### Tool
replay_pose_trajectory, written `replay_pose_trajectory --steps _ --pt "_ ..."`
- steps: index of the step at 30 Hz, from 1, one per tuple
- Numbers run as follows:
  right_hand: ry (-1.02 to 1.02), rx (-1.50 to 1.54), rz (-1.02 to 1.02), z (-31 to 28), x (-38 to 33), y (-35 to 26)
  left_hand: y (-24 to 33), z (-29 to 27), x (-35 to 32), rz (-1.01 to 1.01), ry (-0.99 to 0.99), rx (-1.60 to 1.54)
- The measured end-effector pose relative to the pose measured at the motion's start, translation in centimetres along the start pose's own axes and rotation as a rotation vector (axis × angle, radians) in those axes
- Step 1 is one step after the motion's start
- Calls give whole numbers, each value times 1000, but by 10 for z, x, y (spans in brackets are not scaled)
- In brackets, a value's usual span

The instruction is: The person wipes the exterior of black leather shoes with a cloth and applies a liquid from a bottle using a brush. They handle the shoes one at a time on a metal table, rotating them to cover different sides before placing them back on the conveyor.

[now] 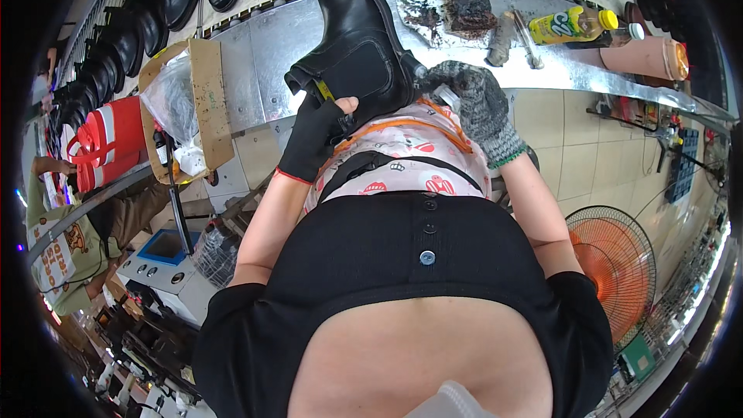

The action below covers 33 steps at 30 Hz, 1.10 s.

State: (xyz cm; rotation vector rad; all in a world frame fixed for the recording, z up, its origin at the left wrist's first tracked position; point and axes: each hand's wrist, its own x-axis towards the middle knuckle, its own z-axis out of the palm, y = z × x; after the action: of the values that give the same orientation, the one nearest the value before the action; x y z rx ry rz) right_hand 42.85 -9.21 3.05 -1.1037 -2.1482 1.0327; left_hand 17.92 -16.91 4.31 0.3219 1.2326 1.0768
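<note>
A black ankle boot point(352, 39) with elastic side panels lies on its side at the metal bench's edge, toe pointing away from me. My left hand point(313, 135), in a black glove with a bare thumb tip, grips the boot at its shaft opening, beside a yellow tab. My right hand point(476, 104), in a thick grey knitted glove, is closed right beside the boot's heel. A small whitish piece shows at its fingers; what it holds is mostly hidden. Below both hands, a patterned apron point(418, 162) covers my lap.
On the metal bench point(255, 54) lie a blackened block point(468, 11), a stained cloth, a brush-like tool, a yellow-labelled bottle point(569, 25) and a pink tumbler point(642, 59). A cardboard box point(207, 101) and red bag point(112, 143) stand left. Boots line the conveyor; an orange fan point(615, 263) stands right.
</note>
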Motion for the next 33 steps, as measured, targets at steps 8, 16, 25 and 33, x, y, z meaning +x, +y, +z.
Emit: replay_pose_trajectory --steps 8,16,25,33 --pt "-14 -111 0 -25 -22 -34 15 15 0 -74 -10 -166" --pt "15 27 -35 -39 -27 -52 28 18 6 -43 -95 -289" --pt "96 24 -165 -26 -33 -45 42 24 2 -14 -170 -553" --pt "386 167 79 3 -41 -21 59 21 6 -9 -292 -734"
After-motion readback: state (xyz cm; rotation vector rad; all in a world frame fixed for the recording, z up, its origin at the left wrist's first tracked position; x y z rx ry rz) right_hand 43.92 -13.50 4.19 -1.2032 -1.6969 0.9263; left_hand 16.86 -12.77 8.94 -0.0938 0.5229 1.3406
